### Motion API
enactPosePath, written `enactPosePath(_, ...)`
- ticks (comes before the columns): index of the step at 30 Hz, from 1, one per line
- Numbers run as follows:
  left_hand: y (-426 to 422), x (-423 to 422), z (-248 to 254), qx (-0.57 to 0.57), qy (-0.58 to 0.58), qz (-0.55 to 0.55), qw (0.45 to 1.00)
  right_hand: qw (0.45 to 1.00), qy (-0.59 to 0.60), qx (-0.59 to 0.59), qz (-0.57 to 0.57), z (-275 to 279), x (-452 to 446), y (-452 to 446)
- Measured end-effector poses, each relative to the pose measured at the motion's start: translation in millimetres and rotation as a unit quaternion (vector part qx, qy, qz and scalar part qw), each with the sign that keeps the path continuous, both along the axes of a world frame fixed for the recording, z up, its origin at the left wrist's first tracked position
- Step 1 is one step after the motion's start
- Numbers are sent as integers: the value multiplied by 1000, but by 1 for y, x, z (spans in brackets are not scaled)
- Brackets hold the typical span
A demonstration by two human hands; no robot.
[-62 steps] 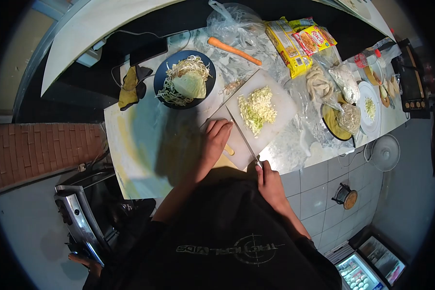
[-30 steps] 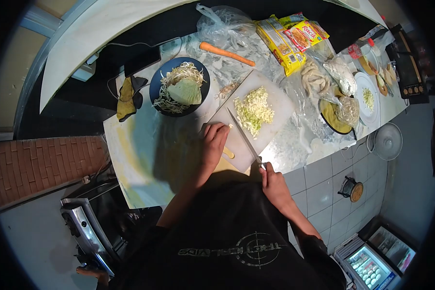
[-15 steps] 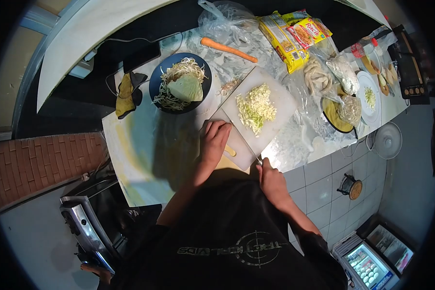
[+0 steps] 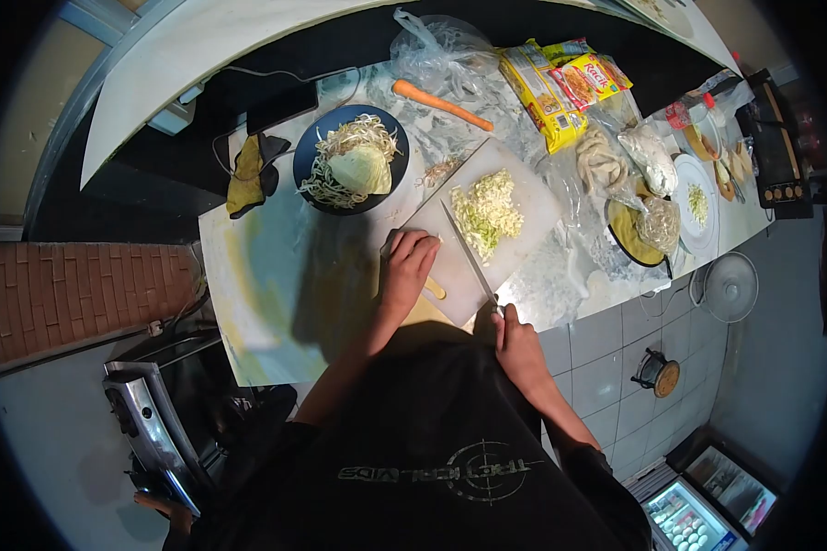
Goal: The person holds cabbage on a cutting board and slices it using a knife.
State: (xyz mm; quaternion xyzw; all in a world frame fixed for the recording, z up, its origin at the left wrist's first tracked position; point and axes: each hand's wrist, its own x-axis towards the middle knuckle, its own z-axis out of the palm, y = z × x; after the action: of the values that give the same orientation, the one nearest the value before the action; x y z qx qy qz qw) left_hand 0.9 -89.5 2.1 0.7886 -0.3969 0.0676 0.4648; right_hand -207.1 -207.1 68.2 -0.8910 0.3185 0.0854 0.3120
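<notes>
My right hand [image 4: 518, 344] grips the handle of a kitchen knife [image 4: 473, 255]. The blade lies slanted over the white cutting board [image 4: 533, 188], with its tip pointing away from me. Just right of the blade is a heap of finely chopped cabbage [image 4: 487, 211]. My left hand [image 4: 408, 273] rests at the board's left edge with its fingers curled down. A small pale bit shows at those fingertips, but what they hold is mostly hidden. Beyond, a dark plate [image 4: 308, 147] bears bean sprouts [image 4: 358, 136] and a cabbage chunk [image 4: 363, 172].
A carrot [image 4: 443, 106] lies behind the board. Yellow seasoning packets [image 4: 547, 96] and plastic bags [image 4: 606, 161] stand at the back right, near a white plate [image 4: 698, 207]. At lower left, another person's hand [image 4: 161, 505] is beside a steel stove [image 4: 147, 413].
The knife has shifted away from my left fingers toward the chopped cabbage, and its blade now shows more of its flat side. My left hand stays at the board's edge.
</notes>
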Motion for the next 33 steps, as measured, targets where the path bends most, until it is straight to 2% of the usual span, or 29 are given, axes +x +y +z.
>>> enactPosePath(2, 0, 0, 1, -3, 1, -3, 1000, 998, -23, 53, 12, 7, 2, -1)
enactPosePath(12, 0, 1, 1, -11, 7, 3, 1000, 997, -23, 65, 20, 10, 4, 4)
enactPosePath(18, -1, 1, 1, -7, 2, 2, 1000, 998, 1, 51, 38, 6, 6, 2)
enactPosePath(26, 0, 2, 5, 11, -5, -1, 1000, 997, 4, -49, 62, -14, 22, 4)
enactPosePath(33, -1, 0, 3, -11, 17, 2, 1000, 998, 17, -50, 37, -6, 12, 0)
